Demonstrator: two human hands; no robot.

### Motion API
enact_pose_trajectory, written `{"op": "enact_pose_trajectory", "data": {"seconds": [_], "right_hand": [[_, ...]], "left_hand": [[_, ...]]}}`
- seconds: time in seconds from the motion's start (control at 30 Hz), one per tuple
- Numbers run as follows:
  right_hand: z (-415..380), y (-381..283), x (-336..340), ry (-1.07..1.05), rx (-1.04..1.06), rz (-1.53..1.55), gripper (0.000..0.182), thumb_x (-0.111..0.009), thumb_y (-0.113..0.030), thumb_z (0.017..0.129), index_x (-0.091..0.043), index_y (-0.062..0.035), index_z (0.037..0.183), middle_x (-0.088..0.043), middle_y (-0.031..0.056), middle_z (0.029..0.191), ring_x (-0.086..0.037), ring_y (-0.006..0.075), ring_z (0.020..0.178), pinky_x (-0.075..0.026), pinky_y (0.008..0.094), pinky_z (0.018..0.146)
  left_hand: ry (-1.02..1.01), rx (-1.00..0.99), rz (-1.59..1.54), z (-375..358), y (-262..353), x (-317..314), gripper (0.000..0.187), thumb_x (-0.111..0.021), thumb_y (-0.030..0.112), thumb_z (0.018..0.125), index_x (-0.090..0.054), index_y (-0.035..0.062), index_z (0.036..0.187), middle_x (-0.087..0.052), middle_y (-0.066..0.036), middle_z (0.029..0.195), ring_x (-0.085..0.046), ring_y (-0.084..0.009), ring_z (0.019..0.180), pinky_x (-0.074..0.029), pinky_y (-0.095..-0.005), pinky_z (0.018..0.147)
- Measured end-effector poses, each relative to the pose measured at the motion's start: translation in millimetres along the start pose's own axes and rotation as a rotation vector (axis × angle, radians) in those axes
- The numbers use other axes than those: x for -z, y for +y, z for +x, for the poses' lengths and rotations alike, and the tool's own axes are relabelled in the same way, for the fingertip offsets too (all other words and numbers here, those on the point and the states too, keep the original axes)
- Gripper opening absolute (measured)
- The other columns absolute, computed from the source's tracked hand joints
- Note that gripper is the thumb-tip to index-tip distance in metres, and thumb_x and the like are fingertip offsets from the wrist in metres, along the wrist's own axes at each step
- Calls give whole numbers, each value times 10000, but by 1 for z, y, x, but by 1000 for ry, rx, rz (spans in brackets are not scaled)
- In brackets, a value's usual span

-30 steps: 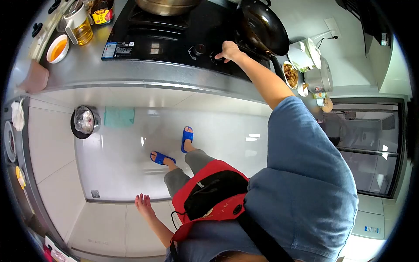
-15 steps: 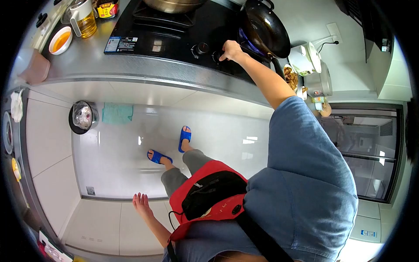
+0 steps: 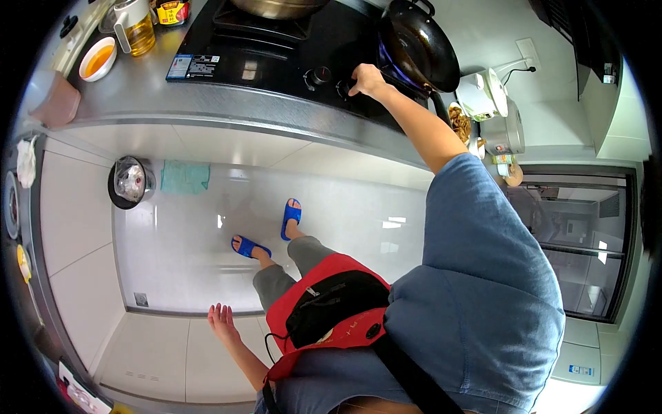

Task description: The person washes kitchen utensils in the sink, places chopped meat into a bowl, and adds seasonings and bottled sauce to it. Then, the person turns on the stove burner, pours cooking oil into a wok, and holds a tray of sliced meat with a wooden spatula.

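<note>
My right hand (image 3: 368, 79) reaches over the black glass stove (image 3: 276, 62), its fingers closed on the right-hand knob, which they mostly cover. The other knob (image 3: 318, 76) is uncovered, just left of it. Beyond this hand a dark wok (image 3: 424, 48) sits tilted in view on the right burner, with blue flame showing at its edge. A metal pan (image 3: 279, 5) is partly visible on the left burner. My left hand (image 3: 222, 319) hangs low at the left, away from the counter, fingers spread and holding nothing.
On the left counter stand a bowl of orange liquid (image 3: 98, 59), an oil jug (image 3: 138, 31) and a pinkish container (image 3: 55, 100). A dish of brown food (image 3: 458, 123) and a white appliance (image 3: 481, 94) are right of the wok. A bin (image 3: 129, 183) stands on the floor.
</note>
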State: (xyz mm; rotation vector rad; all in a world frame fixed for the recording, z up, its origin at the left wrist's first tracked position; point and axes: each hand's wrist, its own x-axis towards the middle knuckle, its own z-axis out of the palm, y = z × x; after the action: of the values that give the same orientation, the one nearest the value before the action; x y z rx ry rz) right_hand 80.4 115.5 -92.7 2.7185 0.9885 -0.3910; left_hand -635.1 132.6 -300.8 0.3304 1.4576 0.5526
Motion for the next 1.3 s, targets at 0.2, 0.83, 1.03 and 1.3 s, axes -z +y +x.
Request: {"op": "enact_pose_trajectory", "data": {"seconds": [0.2, 0.83, 1.03, 1.3], "right_hand": [[-5, 3, -3, 66, 47, -4, 531, -823, -203, 482, -655, -4, 945, -650, 154, 926, -616, 294, 895, -483, 347, 799], [-18, 8, -6, 149, 152, 201, 460, -788, -174, 561, -648, -22, 972, -641, 146, 971, -602, 298, 918, -470, 350, 813], [-19, 7, -3, 151, 188, 203, 432, -782, -139, 544, -650, -32, 941, -629, 143, 957, -595, 294, 905, -471, 352, 808], [-19, 6, -3, 146, 227, 190, 412, -764, -55, 556, -630, -25, 945, -597, 102, 898, -563, 228, 787, -472, 307, 755]], "left_hand": [[14, 8, -6, 0, -1, 2, 319, -529, 145, 859, -447, 41, 1150, -505, -141, 1130, -530, -254, 983, -505, -367, 851], [17, 20, -47, -1, 3, 9, 345, -541, 149, 851, -433, 39, 1160, -511, -129, 1120, -529, -244, 968, -493, -363, 857], [18, 15, -52, 1, 4, 6, 338, -545, 140, 848, -441, 45, 1155, -511, -132, 1123, -533, -241, 965, -502, -359, 842], [55, 34, -49, 5, 11, 4, 320, -540, 125, 846, -451, 48, 1143, -525, -127, 1100, -541, -238, 946, -512, -351, 825]]}}
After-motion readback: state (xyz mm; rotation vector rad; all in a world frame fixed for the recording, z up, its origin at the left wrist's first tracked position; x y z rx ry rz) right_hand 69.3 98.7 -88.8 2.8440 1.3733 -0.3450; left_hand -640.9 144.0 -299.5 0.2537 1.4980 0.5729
